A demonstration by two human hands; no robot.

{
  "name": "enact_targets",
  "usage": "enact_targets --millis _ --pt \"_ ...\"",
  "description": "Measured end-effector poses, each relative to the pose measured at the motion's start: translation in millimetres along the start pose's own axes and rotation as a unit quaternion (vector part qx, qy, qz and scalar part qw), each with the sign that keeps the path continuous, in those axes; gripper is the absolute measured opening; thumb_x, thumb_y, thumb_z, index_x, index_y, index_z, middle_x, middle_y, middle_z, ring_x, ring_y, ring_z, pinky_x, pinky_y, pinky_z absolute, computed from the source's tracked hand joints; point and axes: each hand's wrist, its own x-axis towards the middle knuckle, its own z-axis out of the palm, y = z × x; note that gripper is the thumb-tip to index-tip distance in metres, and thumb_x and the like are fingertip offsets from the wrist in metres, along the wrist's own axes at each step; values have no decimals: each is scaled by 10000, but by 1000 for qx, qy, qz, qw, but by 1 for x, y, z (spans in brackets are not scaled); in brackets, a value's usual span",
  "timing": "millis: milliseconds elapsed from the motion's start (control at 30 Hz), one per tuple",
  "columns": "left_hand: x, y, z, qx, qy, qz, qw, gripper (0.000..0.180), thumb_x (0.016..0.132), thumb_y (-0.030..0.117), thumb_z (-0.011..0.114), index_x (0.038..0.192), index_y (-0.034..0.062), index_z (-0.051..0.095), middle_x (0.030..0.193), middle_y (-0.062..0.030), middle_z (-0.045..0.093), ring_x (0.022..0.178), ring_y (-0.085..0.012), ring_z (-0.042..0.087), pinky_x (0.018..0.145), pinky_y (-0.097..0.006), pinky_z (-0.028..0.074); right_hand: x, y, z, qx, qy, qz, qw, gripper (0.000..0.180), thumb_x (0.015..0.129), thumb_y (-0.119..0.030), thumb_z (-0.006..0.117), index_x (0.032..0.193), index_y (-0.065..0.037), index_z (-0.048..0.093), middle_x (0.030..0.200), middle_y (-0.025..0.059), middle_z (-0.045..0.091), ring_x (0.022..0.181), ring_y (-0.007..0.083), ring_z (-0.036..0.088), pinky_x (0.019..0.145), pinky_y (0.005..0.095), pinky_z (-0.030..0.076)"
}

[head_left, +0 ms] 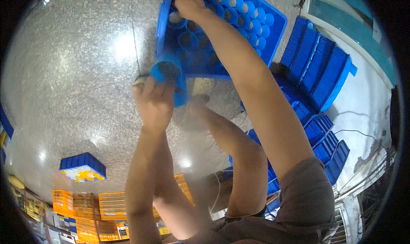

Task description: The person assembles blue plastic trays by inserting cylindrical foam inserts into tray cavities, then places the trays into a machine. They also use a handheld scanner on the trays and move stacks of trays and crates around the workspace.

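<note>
Head view: blue cup (pixel 181 90) was held by left hand (pixel 153 103) near blue crate (pixel 160 35); right hand (pixel 189 4) was placed at crated cups (pixel 235 1), grip undeterminable. Cup handling was judged under way; steady grip was likely needed next.

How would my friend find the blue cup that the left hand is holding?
Find the big blue crate at the top. By its lower left corner is the left hand, holding the blue cup. Other cups stand in rows inside the crate; this one is in that hand.
</note>
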Motion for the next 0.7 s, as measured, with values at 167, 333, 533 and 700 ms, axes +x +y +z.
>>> enact_targets --millis 167,333,533,700 --pt "21 -9 17 -9 9 32 999 166 686 98 657 847 103 697 757 3 618 797 -183 562 683 -354 375 -63 -25 29 -95 321 -28 942 232 819 -249 702 1009 -119 674 1026 65 655 1177 244 542 1137 551 287" --pt "33 -28 38 16 -63 103 993 120 712 137 668 829 118 691 755 10 619 800 -167 564 684 -346 388 -145 -60 80 19 86 13 996 235 829 -125 597 1035 -73 697 1147 92 637 1148 271 518 1001 468 377" --pt "33 -54 88 61 -165 153 973 60 732 153 668 777 120 691 768 6 641 824 -170 580 690 -348 403 -164 -57 92 61 10 53 997 268 815 -155 616 1052 -78 712 1167 98 651 1220 253 510 1008 456 379" --pt "44 -49 126 182 -184 166 951 63 735 125 652 717 113 711 777 -12 659 892 -189 588 735 -352 427 -199 -68 81 126 132 56 982 398 824 -200 659 1199 -67 652 1270 79 627 1243 256 525 1030 476 375"
